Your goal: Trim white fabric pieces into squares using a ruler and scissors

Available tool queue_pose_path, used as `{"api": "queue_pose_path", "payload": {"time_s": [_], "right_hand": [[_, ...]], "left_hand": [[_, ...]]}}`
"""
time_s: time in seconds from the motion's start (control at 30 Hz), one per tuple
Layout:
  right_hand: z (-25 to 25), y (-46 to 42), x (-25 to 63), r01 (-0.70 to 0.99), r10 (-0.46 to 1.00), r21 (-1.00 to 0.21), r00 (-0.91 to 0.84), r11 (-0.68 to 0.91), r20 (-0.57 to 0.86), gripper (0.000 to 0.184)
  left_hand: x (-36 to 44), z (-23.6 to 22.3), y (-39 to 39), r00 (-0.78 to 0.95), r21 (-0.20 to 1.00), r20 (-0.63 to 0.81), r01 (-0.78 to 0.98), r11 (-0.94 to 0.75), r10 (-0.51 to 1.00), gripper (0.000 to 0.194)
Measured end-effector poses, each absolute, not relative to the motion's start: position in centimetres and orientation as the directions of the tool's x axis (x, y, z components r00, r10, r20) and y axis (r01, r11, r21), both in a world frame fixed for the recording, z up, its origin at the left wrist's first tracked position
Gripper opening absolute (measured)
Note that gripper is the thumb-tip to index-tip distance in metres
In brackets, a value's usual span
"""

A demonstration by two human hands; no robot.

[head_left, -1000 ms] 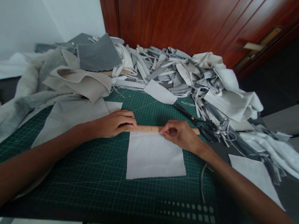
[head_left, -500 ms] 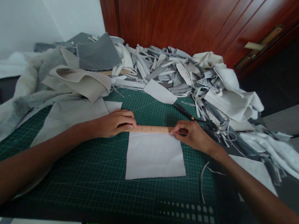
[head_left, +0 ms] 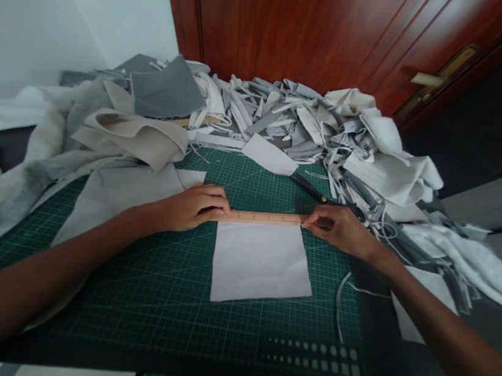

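Note:
A wooden ruler (head_left: 265, 218) lies level across the green cutting mat (head_left: 147, 304), along the top edge of a white fabric rectangle (head_left: 259, 264). My left hand (head_left: 195, 208) grips the ruler's left end, its fingers curled over the wood. At the right end, my right hand (head_left: 338, 229) pinches the ruler between fingertips and thumb, hiding its tip. Black-handled scissors (head_left: 319, 192) lie just beyond my right hand, their handles partly behind it.
A large heap of grey, white and beige fabric scraps (head_left: 288, 119) fills the back of the table against a red-brown wooden door. A pale fabric sheet (head_left: 124, 202) overlaps the mat's left side. A thin grey strip (head_left: 339, 298) lies at the mat's right.
My right hand has slid rightward along the ruler to its right end, now covering the scissor handles. My left hand and the white fabric have stayed in place.

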State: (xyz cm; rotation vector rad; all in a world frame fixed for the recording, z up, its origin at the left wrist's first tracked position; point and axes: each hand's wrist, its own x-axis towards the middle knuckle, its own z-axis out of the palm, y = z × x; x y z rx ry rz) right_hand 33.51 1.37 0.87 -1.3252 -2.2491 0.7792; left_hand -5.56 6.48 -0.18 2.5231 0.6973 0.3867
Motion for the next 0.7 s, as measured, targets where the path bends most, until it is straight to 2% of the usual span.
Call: {"api": "queue_pose_path", "payload": {"time_s": [0.1, 0.27, 0.5, 0.6, 0.7], "right_hand": [[1.4, 0.9, 33.0, 0.663, 0.882, -0.645, -0.47, 0.381, 0.038, 0.012], [2.7, 0.2, 28.9, 0.586, 0.879, -0.739, -0.477, 0.334, 0.019, 0.01], [2.9, 1.4, 21.2, 0.458, 0.728, -0.638, -0.64, 0.619, 0.246, 0.013], [2.5, 1.9, 19.5, 0.426, 0.663, -0.593, -0.701, 0.683, 0.261, 0.017], [2.0, 1.9, 18.5, 0.45, 0.68, -0.593, -0.694, 0.667, 0.238, 0.013]], "left_hand": [[-5.5, -0.1, 6.4, 0.827, 0.52, 0.139, 0.407, -0.751, 0.545, 0.026], [-5.5, -0.2, 6.3, 0.824, 0.505, 0.138, 0.418, -0.755, 0.549, 0.027], [-5.3, -0.6, 6.1, 0.819, 0.496, 0.171, 0.409, -0.766, 0.548, 0.028], [-5.3, -0.8, 6.0, 0.819, 0.494, 0.191, 0.396, -0.774, 0.541, 0.027], [-5.2, -0.9, 6.0, 0.81, 0.486, 0.204, 0.404, -0.775, 0.55, 0.024]]}}
